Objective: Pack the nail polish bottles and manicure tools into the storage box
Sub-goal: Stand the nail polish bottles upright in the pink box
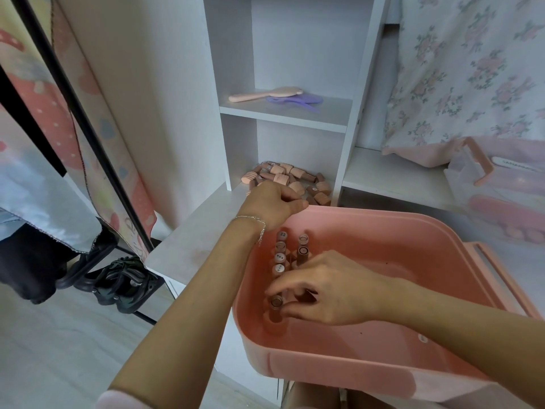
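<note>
White shelf (283, 113) behind; right hand (330, 290) fingers pinch a bottle (276, 305) inside pink box (383, 367); left hand (271, 205) fingers curled over loose bottles (295, 180), grip unclear.

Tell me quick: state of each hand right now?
Left hand: fingers curled at the pile of bottles; what it holds cannot be told.
Right hand: pinching an upright bottle inside the pink storage box.

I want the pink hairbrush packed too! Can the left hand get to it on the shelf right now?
Probably yes. The left hand is down at the bottles on the lower shelf, and the pink hairbrush lies on the open shelf above, with nothing in front of it. The hand would need to lift higher.
</note>
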